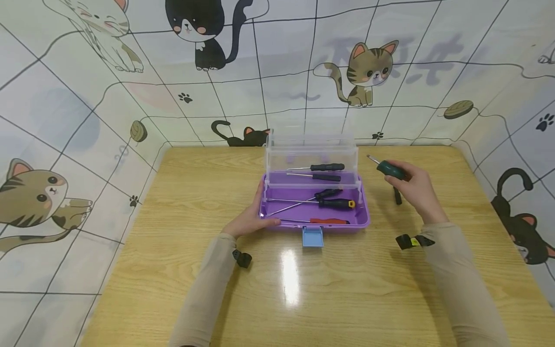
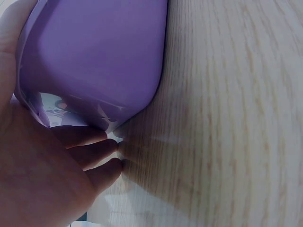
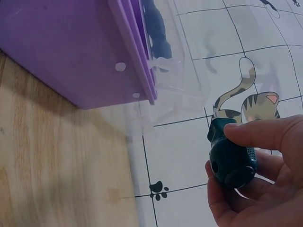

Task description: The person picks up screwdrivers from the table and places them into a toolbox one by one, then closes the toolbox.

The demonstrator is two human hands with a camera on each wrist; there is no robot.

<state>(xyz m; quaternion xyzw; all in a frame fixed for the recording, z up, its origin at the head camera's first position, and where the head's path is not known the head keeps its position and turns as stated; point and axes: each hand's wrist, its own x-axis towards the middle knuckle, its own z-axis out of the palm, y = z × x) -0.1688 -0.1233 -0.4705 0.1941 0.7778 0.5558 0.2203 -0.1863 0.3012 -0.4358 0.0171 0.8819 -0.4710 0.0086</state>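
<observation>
A purple toolbox (image 1: 312, 225) with a raised clear lid stands on the table. My left hand (image 1: 249, 219) holds its left end, thumb on the front rim and fingers along the side wall; in the left wrist view this hand (image 2: 42, 165) lies against the purple wall. My right hand (image 1: 414, 188) grips a short screwdriver (image 1: 390, 170) by its dark green handle, off to the right of the toolbox, tip towards the lid. Inside the box lie a red-handled screwdriver (image 1: 329, 221), a black one with a yellow end (image 1: 336, 203) and several other black-handled screwdrivers (image 1: 327, 167).
A small black object (image 1: 397, 195) lies on the wooden table (image 1: 173, 241), below the right hand and partly hidden. The toolbox's blue latch (image 1: 312, 237) hangs down in front. Cat-patterned sheets (image 1: 282, 86) surround the table at the back and sides.
</observation>
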